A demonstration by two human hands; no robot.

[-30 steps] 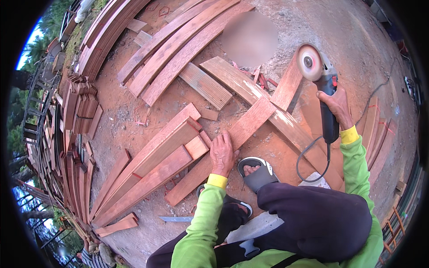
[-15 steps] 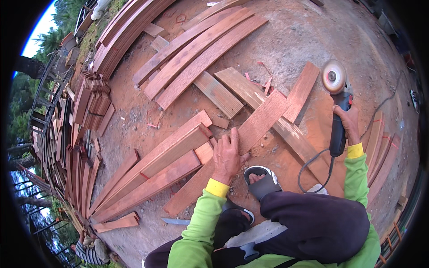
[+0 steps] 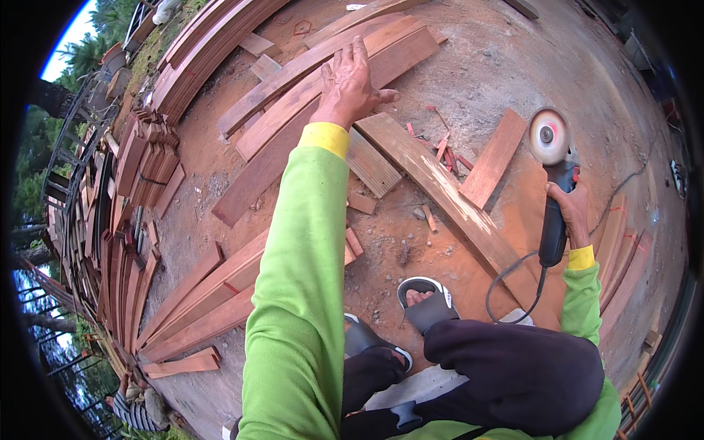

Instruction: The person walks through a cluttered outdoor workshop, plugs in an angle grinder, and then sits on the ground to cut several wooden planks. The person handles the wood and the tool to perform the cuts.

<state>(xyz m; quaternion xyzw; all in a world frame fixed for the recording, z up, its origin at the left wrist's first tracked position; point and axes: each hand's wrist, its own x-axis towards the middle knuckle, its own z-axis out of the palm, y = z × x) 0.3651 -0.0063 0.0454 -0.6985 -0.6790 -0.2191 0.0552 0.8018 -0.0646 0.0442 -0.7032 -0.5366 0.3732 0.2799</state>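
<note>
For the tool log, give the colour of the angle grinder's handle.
The angle grinder's handle is black, seen in the head view.

Along the left rim, green trees [image 3: 103, 26] beside a sliver of pale sky [image 3: 72, 53]. Nearer, a dark frame [image 3: 56, 189], with a brown tub [image 3: 114, 57] near its upper end; farther up, a white sack [image 3: 166, 11] close to a strip of grass [image 3: 138, 62]. At lower left, striped cloth [image 3: 134, 412] just beside a grey rock [image 3: 155, 408]. Toward the middle, red scraps [image 3: 443, 149] on reddish ground [image 3: 381, 253]. At lower right, orange bars [image 3: 643, 389], slanted, cut off by the dark rim.
</note>
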